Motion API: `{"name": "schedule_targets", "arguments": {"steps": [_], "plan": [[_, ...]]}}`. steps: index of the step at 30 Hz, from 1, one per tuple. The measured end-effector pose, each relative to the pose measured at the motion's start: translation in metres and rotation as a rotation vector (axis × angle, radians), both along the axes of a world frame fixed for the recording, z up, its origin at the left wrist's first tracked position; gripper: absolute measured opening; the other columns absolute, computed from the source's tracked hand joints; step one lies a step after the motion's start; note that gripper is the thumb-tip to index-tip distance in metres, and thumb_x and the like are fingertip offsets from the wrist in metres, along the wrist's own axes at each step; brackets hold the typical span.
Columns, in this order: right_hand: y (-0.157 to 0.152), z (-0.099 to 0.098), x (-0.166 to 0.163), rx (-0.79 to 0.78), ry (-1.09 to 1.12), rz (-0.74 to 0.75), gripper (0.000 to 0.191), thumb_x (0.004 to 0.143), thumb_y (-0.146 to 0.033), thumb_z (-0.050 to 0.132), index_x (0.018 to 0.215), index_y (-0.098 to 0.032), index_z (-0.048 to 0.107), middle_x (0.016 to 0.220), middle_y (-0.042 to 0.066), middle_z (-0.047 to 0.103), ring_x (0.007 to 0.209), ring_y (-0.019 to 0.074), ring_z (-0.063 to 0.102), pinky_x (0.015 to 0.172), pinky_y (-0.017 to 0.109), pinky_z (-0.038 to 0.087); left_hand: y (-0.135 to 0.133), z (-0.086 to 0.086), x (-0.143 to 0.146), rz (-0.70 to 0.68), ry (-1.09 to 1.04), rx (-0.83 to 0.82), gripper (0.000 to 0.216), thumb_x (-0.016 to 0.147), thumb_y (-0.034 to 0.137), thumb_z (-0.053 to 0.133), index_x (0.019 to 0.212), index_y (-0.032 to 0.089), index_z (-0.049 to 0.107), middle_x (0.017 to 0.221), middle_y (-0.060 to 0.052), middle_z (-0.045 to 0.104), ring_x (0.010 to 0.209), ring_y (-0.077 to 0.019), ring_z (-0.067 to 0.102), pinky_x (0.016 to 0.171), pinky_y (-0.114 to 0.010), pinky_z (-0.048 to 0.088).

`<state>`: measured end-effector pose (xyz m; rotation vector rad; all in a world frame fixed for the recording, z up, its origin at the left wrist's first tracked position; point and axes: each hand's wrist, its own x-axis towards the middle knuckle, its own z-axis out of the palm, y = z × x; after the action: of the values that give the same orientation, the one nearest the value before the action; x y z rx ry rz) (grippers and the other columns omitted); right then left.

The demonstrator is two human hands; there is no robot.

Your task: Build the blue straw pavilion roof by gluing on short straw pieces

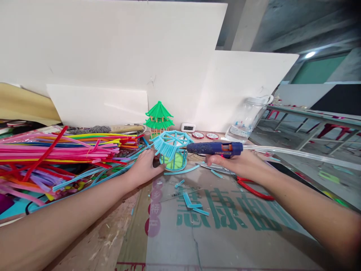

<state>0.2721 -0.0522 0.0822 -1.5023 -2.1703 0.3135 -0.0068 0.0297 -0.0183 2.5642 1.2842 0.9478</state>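
My right hand point(229, 162) grips a dark blue hot glue gun point(210, 148), with a long clear glue stick point(284, 151) running out of its back. The gun's nozzle points left at the roof edge of a small pavilion point(172, 145) made of light blue pipe cleaners. Whether the tip touches the roof I cannot tell. The roof is partly covered with short strips at its front left; the rest is bare spokes. A light green base point(175, 161) shows between the posts. My left hand point(145, 165) steadies the pavilion from the left, thumb near its base, other fingers partly hidden.
Bundles of coloured pipe cleaners point(64, 148) lie at left. A green-roofed model point(159, 116), a small timer point(188, 127) and a clear plastic jug point(245, 116) stand behind. Red-handled scissors point(254, 189) and blue offcuts point(190, 203) lie on the printed board point(231, 241).
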Motion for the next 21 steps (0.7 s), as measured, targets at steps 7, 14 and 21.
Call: {"name": "schedule_targets", "arguments": {"steps": [7, 14, 21], "plan": [[-0.002, 0.000, -0.010, -0.044, 0.057, 0.008, 0.032, 0.079, -0.048, 0.057, 0.098, -0.025, 0.070, 0.094, 0.003, 0.073, 0.093, 0.0284, 0.067, 0.078, 0.037, 0.055, 0.000, 0.001, 0.000, -0.029, -0.036, -0.003, 0.023, 0.077, 0.034, 0.062, 0.093, 0.018, 0.057, 0.088, -0.006, 0.060, 0.085, -0.0220, 0.056, 0.080, -0.034, 0.044], [-0.007, 0.000, -0.016, -0.007, 0.127, 0.047, 0.027, 0.081, -0.042, 0.058, 0.096, -0.023, 0.069, 0.093, 0.003, 0.074, 0.085, 0.0252, 0.068, 0.075, 0.034, 0.056, -0.001, 0.000, 0.000, -0.023, -0.047, -0.002, 0.022, 0.077, 0.035, 0.062, 0.090, 0.018, 0.056, 0.087, -0.006, 0.059, 0.084, -0.0225, 0.055, 0.079, -0.035, 0.043], [-0.015, 0.003, -0.025, 0.035, 0.196, 0.084, 0.022, 0.081, -0.036, 0.061, 0.095, -0.022, 0.069, 0.092, 0.004, 0.075, 0.085, 0.0254, 0.070, 0.077, 0.036, 0.057, 0.000, -0.001, 0.000, -0.014, -0.005, 0.034, 0.023, 0.078, 0.037, 0.061, 0.091, 0.019, 0.055, 0.088, -0.007, 0.059, 0.086, -0.0240, 0.056, 0.080, -0.037, 0.044]]}}
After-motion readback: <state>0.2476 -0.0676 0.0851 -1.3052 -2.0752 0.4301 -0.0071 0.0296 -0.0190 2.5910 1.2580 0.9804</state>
